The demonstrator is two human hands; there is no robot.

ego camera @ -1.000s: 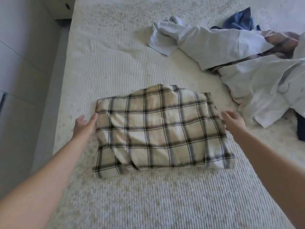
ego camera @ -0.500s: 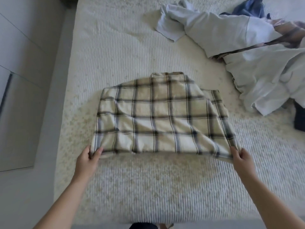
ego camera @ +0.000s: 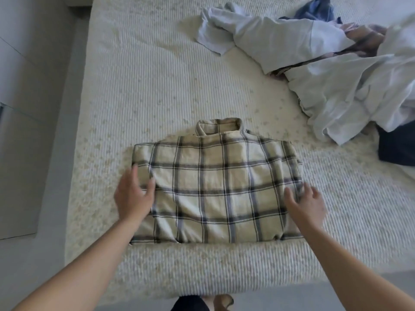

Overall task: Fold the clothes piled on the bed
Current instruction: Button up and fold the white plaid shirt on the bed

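A cream plaid shirt lies folded into a rectangle near the front edge of the bed, its collar pointing away from me. My left hand rests on the shirt's left edge with fingers spread. My right hand lies on the right edge, fingers also spread and a little blurred. Neither hand grips the cloth. A pile of unfolded clothes, mostly pale white and blue, sits at the back right of the bed.
A dark navy garment lies at the right edge beside the pile. A blue item tops the pile at the back. Grey floor and a pale cabinet run along the left. My feet show below the bed's front edge.
Both hands let go of the shirt's near corners and moved up onto its sides. The shirt now lies closer to the front edge, collar showing at the far end.
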